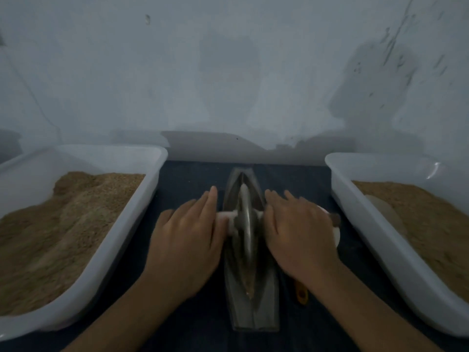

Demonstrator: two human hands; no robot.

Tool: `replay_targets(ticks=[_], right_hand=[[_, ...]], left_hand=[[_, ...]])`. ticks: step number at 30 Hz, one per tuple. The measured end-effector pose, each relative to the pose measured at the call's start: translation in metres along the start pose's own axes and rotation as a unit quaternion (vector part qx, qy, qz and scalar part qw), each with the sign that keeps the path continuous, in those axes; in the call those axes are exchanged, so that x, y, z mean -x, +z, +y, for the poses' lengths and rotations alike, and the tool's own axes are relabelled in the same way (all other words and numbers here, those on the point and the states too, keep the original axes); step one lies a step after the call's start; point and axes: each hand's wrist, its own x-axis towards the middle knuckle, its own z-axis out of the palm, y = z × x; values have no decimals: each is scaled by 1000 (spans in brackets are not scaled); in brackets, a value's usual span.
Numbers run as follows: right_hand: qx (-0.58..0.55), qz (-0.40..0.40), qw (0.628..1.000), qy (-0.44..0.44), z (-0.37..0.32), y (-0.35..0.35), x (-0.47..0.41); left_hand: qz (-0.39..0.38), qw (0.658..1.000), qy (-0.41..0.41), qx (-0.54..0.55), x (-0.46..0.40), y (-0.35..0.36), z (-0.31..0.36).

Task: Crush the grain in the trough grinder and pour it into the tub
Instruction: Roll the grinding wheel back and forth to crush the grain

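Since there's only the head view, here's what it gives: the grinder (250,250) sits lengthwise on the dark mat (182,179), dead centre between two white tubs, the left tub (142,199) and the right tub (355,207), both already heaped with tan ground stuff. The wheel (245,219) stands upright in the trough, its axle (225,219) sticking out both sides. The left hand (187,237) lies flat on the left end of the axle, fingers straight, pressing rather than wrapping. The right hand (299,237) does the same on the right end, fingers extended, not curled round it. A bit of grain (248,285) shows in the near end of the trough.

Handling-wise, my guess: the trough and wheel look like metal, so heavy and rigid. Rolling with flat palms on the axle makes sense. For pouring I'd grab the trough by its long sides near the middle, wheel out first, since it could roll off. An orange thing (300,293) under the right wrist, can't tell what it is.
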Motion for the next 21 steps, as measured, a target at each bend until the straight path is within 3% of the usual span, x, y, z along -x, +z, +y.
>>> replay_targets(ticks=[2, 4, 8, 12, 15, 18, 21], right_hand=[[10, 70, 997, -7, 2, -10, 37], [32, 89, 995, -9, 7, -11, 48], [-34, -65, 996, 43, 5, -2, 2], [-18, -52, 994, 94, 1, 15, -75], [-24, -55, 994, 94, -7, 12, -94], [-8, -51, 997, 55, -3, 12, -57], [-45, -17, 998, 37, 1, 1, 7]], left_hand=[[37, 998, 43, 2, 32, -12, 3], [52, 997, 64, 5, 40, -14, 3], [-25, 999, 5, -24, -17, -1, 8], [-101, 990, -95, 13, -96, 26, -8], [-127, 987, -97, -11, -100, 32, -15], [-92, 994, -66, -1, -57, 18, -10], [-29, 999, 14, -39, -1, -5, 2]])
